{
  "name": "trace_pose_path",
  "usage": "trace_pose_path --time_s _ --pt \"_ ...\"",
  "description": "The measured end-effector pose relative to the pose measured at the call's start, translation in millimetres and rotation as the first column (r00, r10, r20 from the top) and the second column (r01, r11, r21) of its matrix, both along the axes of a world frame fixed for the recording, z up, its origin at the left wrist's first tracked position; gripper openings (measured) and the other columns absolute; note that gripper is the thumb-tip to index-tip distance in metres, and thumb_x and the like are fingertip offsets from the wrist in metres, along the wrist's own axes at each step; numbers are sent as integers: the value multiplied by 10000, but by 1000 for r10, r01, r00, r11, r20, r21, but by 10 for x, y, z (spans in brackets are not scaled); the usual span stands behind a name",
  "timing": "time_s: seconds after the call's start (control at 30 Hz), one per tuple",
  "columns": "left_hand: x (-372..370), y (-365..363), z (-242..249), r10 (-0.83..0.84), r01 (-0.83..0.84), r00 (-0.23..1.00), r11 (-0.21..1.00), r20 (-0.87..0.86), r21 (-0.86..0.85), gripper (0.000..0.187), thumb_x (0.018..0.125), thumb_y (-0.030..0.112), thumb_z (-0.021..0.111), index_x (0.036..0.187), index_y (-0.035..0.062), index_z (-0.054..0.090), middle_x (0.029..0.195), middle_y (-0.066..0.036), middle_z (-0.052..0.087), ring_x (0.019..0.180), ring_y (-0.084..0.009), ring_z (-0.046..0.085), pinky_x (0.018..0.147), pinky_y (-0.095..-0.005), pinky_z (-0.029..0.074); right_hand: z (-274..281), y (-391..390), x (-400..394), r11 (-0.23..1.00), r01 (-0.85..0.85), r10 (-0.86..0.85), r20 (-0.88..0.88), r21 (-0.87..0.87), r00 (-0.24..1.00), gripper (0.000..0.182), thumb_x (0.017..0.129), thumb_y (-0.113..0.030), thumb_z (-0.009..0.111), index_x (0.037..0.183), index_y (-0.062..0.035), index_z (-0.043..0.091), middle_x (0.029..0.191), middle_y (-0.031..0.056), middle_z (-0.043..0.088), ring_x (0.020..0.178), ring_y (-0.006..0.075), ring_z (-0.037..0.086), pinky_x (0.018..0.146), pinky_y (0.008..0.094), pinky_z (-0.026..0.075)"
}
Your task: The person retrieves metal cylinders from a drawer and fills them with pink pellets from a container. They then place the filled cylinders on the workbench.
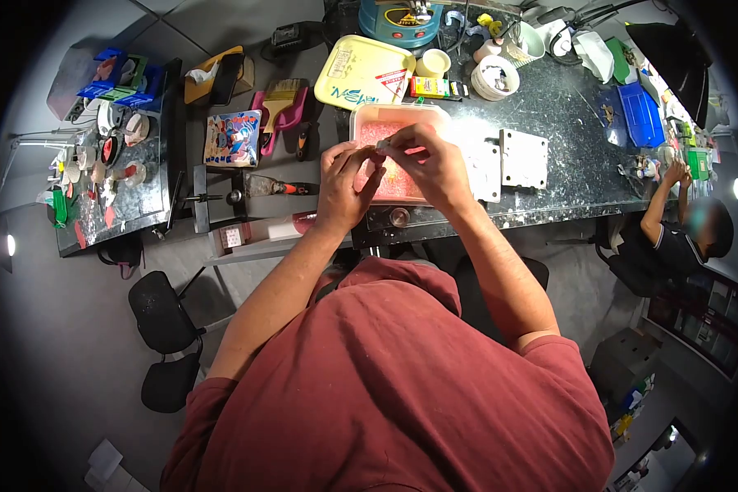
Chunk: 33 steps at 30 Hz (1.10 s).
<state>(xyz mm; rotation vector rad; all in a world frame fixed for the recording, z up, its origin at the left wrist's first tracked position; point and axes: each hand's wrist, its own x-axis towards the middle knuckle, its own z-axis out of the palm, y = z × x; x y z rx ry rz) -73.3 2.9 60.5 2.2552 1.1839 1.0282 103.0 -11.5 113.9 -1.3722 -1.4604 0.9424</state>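
Above a pale plastic tub [354,125] of pink granular material, my two hands meet at the fingertips. My right hand [436,168] pinches a small greyish piece [382,145], too small to identify. From the other side, my left hand [343,184] closes its curled fingers on the same piece; its exact grip is partly hidden. Just behind the tub lies a cream-yellow lid [361,70] with blue writing and a red-and-white label. Two metal flask plates [523,159] rest on the dark bench to the right of my right hand.
A blue machine [400,25] stands at the back, near a small yellow cup [433,63] and a white bucket [495,78]. Left are a brush [284,97], a pink dustpan [292,115] and a phone [226,79]. Another person [685,234] sits far right. An office chair [160,316] stands left.
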Motion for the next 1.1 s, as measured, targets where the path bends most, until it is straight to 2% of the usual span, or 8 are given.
trace_pose_path --time_s 0.13,0.27,0.33,0.47,0.57,0.77,0.83,1.1 --pt "7 -17 30 24 -24 999 1000 -28 -10 301 861 219 691 1113 68 627 1021 -90 652 1113 -306 523 966 -410 401 -61 -18 11 956 -139 34 372 259 928 150 845 -92 710 967 -40 640 922 82 706 824 203 704 723 303 575" --pt "-18 -20 27 -3 1 999 999 -35 -48 343 867 204 691 1161 49 607 1105 -92 647 1153 -295 509 1002 -404 371 -147 -1 36 944 -128 11 357 305 934 164 850 -114 713 972 -36 634 901 88 701 824 223 710 721 313 581" --pt "-19 -28 29 -15 13 999 998 -35 -63 353 867 197 689 1179 57 600 1121 -92 645 1158 -292 507 1007 -400 373 -180 20 35 978 157 -168 72 134 983 160 861 -133 707 970 -43 633 897 95 698 832 237 711 698 325 577" --pt "-17 -62 78 -28 27 999 999 -27 -23 326 861 174 703 1169 103 624 1156 -58 647 1179 -272 503 1020 -377 384 -302 97 137 993 117 -109 222 -22 969 197 850 -160 725 959 -33 621 917 129 701 817 268 710 681 349 569" --pt "-20 -95 164 88 -47 982 971 165 -234 308 853 173 713 1144 98 643 1171 -42 649 1192 -254 507 1020 -374 392 -349 105 133 996 86 -77 306 -14 949 207 841 -165 730 954 -35 615 897 142 699 800 290 705 672 371 555" --pt "-107 -60 180 35 -30 998 995 52 -98 338 844 202 727 1152 83 651 1157 -83 630 1145 -240 550 994 -363 422 -384 131 112 991 115 -94 260 -66 961 196 834 -158 720 954 -43 615 879 139 701 780 313 698 693 400 546" --pt "-83 -83 178 183 -121 962 951 204 -284 345 834 230 743 1145 102 662 1110 -97 631 1109 -249 562 952 -366 448 -324 115 117 992 103 -77 302 -69 950 193 833 -156 714 955 -44 617 896 145 696 790 313 695 700 399 546" --pt "-93 5 639 144 -45 947 945 287 -325 371 850 208 731 1180 62 648 1084 -100 640 1036 -220 583 929 -339 445 -296 92 111 990 128 -105 305 -59 947 191 806 -113 668 981 -39 658 976 159 661 839 303 673 738 378 546"
